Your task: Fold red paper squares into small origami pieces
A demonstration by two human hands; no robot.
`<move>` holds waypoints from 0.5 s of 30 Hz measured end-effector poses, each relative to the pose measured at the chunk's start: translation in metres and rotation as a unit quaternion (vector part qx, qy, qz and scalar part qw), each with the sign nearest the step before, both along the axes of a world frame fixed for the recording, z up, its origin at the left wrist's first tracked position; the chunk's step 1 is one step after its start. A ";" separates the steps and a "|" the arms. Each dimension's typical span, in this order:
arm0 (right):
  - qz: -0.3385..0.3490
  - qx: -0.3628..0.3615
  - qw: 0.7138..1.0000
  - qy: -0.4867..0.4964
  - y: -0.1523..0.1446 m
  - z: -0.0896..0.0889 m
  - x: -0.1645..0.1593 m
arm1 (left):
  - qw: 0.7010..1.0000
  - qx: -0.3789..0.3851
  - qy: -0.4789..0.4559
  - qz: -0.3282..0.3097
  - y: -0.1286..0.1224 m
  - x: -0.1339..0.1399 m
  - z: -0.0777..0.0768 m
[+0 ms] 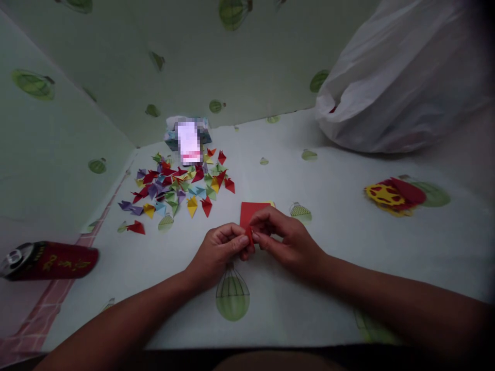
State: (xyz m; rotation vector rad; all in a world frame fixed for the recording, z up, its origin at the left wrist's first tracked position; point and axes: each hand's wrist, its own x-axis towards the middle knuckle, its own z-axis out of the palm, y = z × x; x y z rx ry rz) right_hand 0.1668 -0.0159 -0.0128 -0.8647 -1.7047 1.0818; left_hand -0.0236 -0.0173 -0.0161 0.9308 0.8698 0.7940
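Between my two hands is a small piece of folded red paper. My left hand pinches it from the left, thumb on top. From the right, the fingertips of my right hand grip its other side. Just behind the hands lies a stack of square paper, red on top with a yellow edge showing at the right. My right fingers hide part of that stack. Beyond and to the left spreads a heap of folded paper cranes in red, yellow, purple, green and blue.
A lit phone leans on a tissue box behind the heap. At the left edge is a red drink can. Red and yellow paper cut-outs lie at right, below a white plastic bag. Walls stand behind and at left.
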 end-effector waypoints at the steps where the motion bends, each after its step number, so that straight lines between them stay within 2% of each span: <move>1: -0.015 0.024 1.000 -0.013 0.000 0.000 0.000 | 1.000 0.002 0.000 -0.001 -0.001 0.000 0.001; 10: -0.030 0.130 0.989 -0.065 0.002 0.000 0.002 | 1.000 -0.003 -0.010 -0.002 -0.001 0.000 0.000; 15: -0.039 0.164 0.983 -0.073 0.003 0.000 0.002 | 1.000 -0.006 0.002 0.006 -0.002 0.002 0.002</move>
